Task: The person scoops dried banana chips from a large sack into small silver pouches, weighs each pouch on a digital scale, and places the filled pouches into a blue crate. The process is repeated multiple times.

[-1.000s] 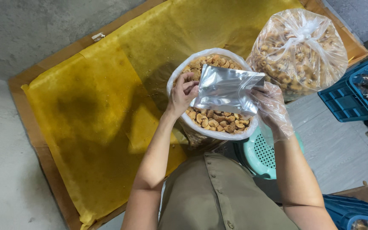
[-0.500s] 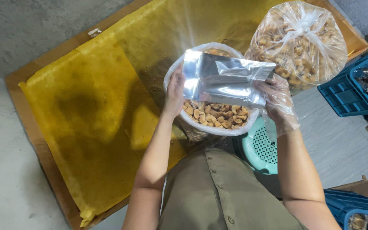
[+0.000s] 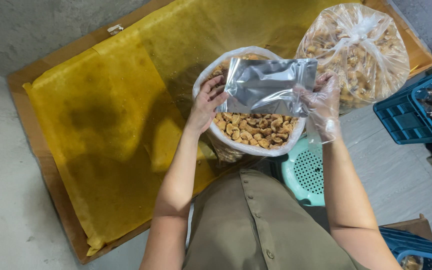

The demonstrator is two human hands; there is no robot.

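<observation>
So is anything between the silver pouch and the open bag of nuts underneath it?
Nothing visible. The silver pouch is held by both hands, left hand bare, right hand in a clear glove, directly over the open bag of nuts. The tied bag sits off to the right, clear of that gap.

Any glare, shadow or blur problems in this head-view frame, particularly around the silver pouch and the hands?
Head view: sharp overall; soft sheen on the silver pouch, creases still readable; dark shadow patches on the yellow sheet; highlights on the tied clear bag; left hand crisp, right hand hazy only through its clear glove.
</observation>
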